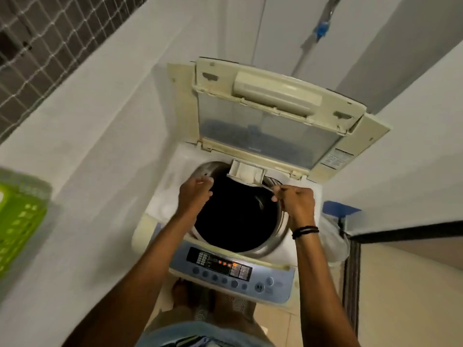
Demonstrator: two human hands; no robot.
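Note:
A top-loading washing machine (230,269) stands in front of me with its lid (270,116) folded up and back. Both my hands are over the round steel drum opening (276,236). My left hand (194,194) grips a pale edge at the drum's upper left. My right hand (295,204), with dark bands on its wrist, pinches a thin pale edge at the upper right. Between them lies something black, seemingly a cloth, which merges with the dark drum. A small white box (246,174) juts out at the drum's far rim.
A green plastic basket (17,221) sits on the white ledge at the left, under a netted window (37,46). A pipe with a blue valve (322,28) runs up the back wall. A blue object (338,209) is wedged right of the machine, near a dark door frame (400,231).

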